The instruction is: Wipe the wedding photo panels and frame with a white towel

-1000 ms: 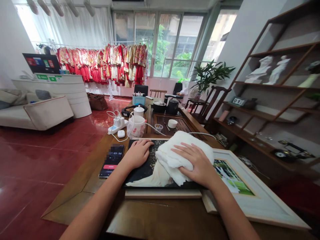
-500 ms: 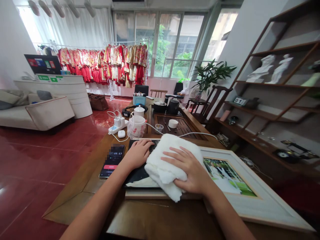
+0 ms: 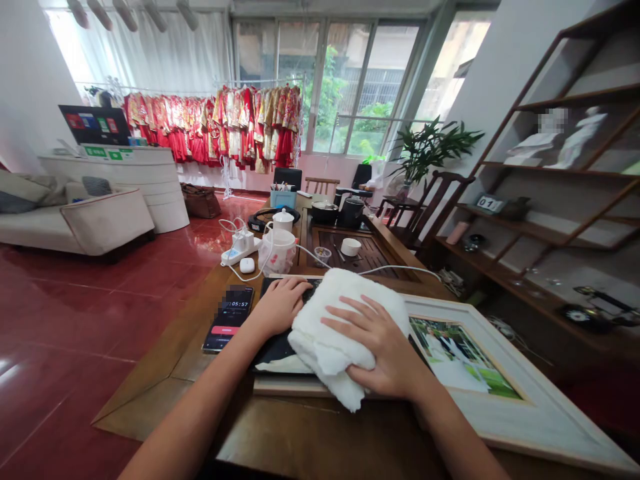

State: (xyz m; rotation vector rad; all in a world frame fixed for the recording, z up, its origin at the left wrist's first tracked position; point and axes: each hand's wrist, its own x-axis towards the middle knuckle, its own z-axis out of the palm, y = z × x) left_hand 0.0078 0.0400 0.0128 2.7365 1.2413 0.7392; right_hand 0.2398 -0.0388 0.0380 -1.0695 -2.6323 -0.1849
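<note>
My right hand point(image 3: 373, 340) lies over a folded white towel point(image 3: 320, 313), fingers stretched across its top and thumb against its near edge, gripping it. The towel rests on a black panel point(image 3: 280, 347) and covers much of it. A pale strip point(image 3: 285, 365) shows along the panel's near edge, above a light wooden frame edge point(image 3: 285, 385). My left hand point(image 3: 280, 303) is laid on the panel's left part, palm down with nothing held; its fingertips reach toward the far side. Right of the towel lies a white picture frame point(image 3: 545, 413) with a photo of people outdoors.
A phone point(image 3: 227, 320) lies left of the panel. Beyond it stand a power strip point(image 3: 241, 250), a translucent pitcher point(image 3: 277, 253) and a white cup point(image 3: 351, 247) on a tea tray point(image 3: 385, 253). A cable point(image 3: 395, 268) crosses behind the towel. Wooden shelves point(image 3: 565, 167) rise at right.
The view has shifted slightly, so the scene sits a little further right. Both hands and the towel stay almost where they were on the panel.
</note>
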